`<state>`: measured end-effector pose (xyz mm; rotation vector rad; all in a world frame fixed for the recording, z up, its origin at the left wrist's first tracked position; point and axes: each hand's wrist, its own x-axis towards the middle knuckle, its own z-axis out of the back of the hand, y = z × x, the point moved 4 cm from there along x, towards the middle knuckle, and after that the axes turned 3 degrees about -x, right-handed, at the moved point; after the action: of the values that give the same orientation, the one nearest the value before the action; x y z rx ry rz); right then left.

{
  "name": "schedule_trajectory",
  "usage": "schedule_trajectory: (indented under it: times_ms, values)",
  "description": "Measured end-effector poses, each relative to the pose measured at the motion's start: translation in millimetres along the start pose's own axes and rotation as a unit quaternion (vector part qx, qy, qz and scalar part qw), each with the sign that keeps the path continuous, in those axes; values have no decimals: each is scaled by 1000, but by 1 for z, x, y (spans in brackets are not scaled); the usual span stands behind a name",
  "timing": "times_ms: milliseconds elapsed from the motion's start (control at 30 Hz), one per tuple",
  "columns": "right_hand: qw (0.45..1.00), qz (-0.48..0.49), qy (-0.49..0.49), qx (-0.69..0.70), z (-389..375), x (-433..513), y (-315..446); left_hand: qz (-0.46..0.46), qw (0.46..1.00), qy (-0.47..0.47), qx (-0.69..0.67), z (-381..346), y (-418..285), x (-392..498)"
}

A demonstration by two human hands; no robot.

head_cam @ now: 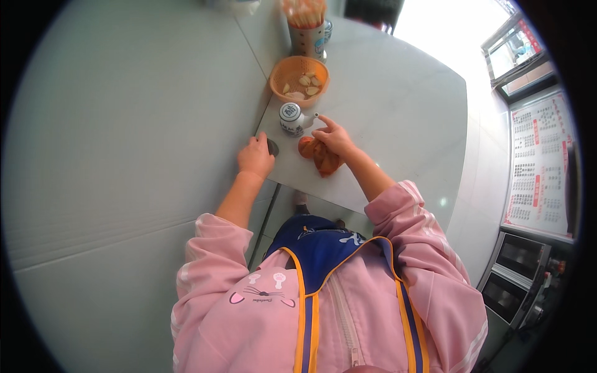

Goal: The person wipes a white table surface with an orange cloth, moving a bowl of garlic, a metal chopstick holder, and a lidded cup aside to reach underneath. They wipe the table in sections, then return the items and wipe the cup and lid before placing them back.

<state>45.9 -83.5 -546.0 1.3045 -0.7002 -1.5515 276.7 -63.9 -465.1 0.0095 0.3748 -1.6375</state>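
My left hand (255, 156) is at the table's left edge, close to the wall. Its fingers curl around a dark rounded object (274, 148), mostly hidden by the hand, so its kind is unclear. On the tabletop, my right hand (334, 138) holds a crumpled orange-brown cloth (325, 160) under the palm. The index finger stretches out to the spout tip of a small white porcelain pot with dark blue decoration (292, 122); whether it touches the spout is hard to tell. The pot stands upright with its lid on, between and beyond my hands.
Behind the pot sits an orange plastic basket (276, 87) with several garlic cloves (305, 81). Farther back stands a perforated holder (305, 43) full of chopsticks (304, 14), with a blue-and-white vessel (328, 31) beside it. A tiled wall (140, 116) borders the pale table (396, 102) on the left.
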Motion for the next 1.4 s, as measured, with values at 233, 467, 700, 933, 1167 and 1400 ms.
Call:
schedule_trajectory:
  times_ms: [233,467,700,933,1167,1400]
  values:
    - [998,4,-41,51,-16,29,-5,-13,999,31,-31,-7,-1,14]
    - [999,31,-31,23,-25,40,6,-12,999,21,-48,-2,-11,16]
    - [999,38,-39,2,-24,33,26,-9,1000,4,-28,-2,-22,10]
    - [999,14,-37,36,-45,54,36,3,1000,-7,-28,-1,-8,23]
    - [991,-65,-40,107,-26,42,12,-151,965,-213,39,54,-38,13]
    - [916,-69,-145,369,-26,18,-14,-190,974,-87,91,37,-34,74]
